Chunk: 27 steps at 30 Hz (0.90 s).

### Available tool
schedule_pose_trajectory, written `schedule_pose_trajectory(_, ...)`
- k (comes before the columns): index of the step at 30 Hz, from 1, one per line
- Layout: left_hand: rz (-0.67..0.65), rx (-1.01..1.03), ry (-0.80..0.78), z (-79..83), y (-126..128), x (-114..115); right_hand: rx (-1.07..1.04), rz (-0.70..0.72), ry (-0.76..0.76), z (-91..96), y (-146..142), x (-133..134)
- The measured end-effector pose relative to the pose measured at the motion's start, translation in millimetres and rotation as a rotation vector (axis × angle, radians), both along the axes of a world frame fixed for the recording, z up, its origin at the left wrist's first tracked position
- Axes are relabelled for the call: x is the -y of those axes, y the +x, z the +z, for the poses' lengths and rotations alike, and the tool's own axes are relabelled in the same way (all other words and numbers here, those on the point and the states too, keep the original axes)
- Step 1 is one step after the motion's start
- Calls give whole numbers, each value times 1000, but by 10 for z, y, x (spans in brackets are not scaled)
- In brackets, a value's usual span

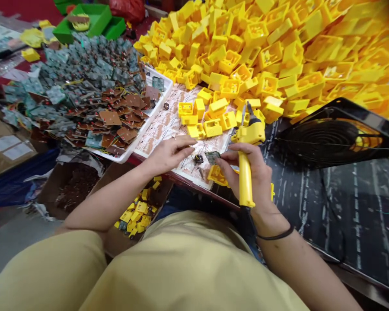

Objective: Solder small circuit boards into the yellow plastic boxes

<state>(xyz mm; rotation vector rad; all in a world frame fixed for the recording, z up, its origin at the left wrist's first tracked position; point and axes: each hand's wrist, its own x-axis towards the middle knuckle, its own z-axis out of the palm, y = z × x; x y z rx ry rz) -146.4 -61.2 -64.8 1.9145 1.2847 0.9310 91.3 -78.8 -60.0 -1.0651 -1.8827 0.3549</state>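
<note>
Looks far from done: right hand [263, 175] gripping soldering iron [245, 183] and board [212, 156], left hand [168, 154] half-open, empty, yellow housings [278, 47] heaped.

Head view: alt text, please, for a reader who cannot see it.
The right hand grips a yellow soldering iron and pinches a small circuit board, while the left hand rests open on the paper-covered table beside it. Behind lie a pile of yellow housings, a white tray of boards and a black fan.
</note>
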Motion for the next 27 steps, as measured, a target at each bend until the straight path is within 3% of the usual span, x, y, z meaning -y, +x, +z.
schedule_pose_trajectory(2,23,-43,83,-18,95,25,-8,-5,6,2,-22,12)
schedule_pose_trajectory(4,93,38,107,-17,233,34,-8,1,29,-4,-58,26)
schedule_pose_trajectory(7,144,407,-43,-11,433,13,12,11,77,-20,-118,51)
schedule_pose_trajectory(9,106,668,-172,2,510,-9,42,15,103,-28,-121,66)
schedule_pose_trajectory(11,48,778,-260,33,517,-26,91,29,118,-28,-64,78)
schedule_pose_trajectory(13,0,689,-263,82,464,-27,165,69,114,-24,49,88)
schedule_pose_trajectory(20,-133,-144,54,204,342,98,342,214,45,-53,341,118)
schedule_pose_trajectory(24,-184,-315,106,209,409,146,184,79,114,93,447,240)
schedule_pose_trajectory(27,-217,-355,95,222,437,159,41,-101,109,335,731,594)
